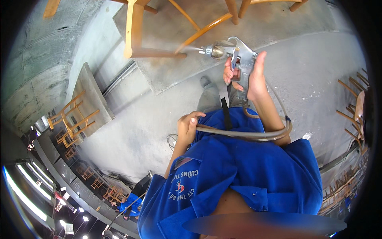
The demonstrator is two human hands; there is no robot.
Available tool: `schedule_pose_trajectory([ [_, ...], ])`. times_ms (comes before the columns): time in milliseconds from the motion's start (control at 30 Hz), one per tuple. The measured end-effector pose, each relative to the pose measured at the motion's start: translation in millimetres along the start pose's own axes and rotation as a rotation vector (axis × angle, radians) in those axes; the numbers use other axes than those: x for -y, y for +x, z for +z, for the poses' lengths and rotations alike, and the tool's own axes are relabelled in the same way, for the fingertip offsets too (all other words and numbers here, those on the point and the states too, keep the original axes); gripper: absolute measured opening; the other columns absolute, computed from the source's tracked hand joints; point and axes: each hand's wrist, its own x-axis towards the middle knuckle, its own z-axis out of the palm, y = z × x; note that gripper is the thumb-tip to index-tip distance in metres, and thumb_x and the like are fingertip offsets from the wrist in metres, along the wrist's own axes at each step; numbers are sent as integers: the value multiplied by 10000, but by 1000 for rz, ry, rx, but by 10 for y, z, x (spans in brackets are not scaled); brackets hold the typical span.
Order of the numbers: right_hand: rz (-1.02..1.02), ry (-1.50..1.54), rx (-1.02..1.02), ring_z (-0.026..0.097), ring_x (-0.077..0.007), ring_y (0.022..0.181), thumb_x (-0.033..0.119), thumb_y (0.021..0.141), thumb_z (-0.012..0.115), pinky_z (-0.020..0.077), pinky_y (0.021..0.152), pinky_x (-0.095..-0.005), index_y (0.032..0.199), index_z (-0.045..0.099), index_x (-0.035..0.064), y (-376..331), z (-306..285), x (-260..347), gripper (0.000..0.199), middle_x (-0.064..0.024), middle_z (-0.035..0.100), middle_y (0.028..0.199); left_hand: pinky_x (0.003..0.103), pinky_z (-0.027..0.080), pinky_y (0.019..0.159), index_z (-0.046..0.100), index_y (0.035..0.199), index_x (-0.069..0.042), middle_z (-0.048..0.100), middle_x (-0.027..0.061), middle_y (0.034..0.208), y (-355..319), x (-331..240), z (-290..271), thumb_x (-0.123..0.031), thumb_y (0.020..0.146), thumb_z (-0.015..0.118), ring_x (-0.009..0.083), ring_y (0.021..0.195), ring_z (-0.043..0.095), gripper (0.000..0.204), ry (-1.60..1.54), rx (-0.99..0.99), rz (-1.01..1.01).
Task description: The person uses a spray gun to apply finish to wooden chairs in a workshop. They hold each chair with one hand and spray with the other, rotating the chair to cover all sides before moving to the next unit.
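Note:
My right hand (250,77) grips a metal spray gun (234,53) by its handle, fingers on the trigger. The nozzle points left at the legs of a wooden chair (139,36) standing on a grey platform (179,67), and a thin mist leaves the nozzle. My left hand (187,125) holds the grey hoses (238,134) that loop across my blue shirt and up to the gun's base.
A second wooden chair (71,117) stands on another grey platform (89,95) at the left. More wooden chair frames (354,111) are stacked at the right edge. A person in blue (131,205) works further off at the lower left. The floor is dusty grey concrete.

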Motion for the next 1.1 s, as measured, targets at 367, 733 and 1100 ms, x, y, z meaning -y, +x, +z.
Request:
schedule_pose_trajectory([
  [367, 129, -213, -564, 612, -142, 595, 793, 909, 280, 318, 426, -249, 847, 614, 81, 960, -563, -1700, 789, -27, 600, 665, 365, 418, 561, 702, 1046, -57, 506, 68, 565, -308, 270, -814, -466, 947, 505, 246, 537, 533, 464, 8, 70, 78],
  [733, 30, -1401, -433, 690, -349, 781, 467, 903, 653, 533, 702, -422, 878, 647, 4, 1253, 111, -3098, 464, -176, 699, 842, 327, 382, 537, 692, 1087, -75, 509, 47, 593, -963, 1716, -1967, -519, 696, 769, 195, 538, 496, 597, -3, 56, 164],
  [1100, -421, -2070, -150, 655, -385, 934, 236, 847, 696, 515, 815, -473, 1166, 597, 34, 218, 2207, -1939, 391, -205, 679, 994, 241, 275, 512, 673, 1042, -23, 448, -63, 558, -208, 2093, -2181, -665, 756, 719, 39, 532, 386, 704, -496, 180, 298],
])
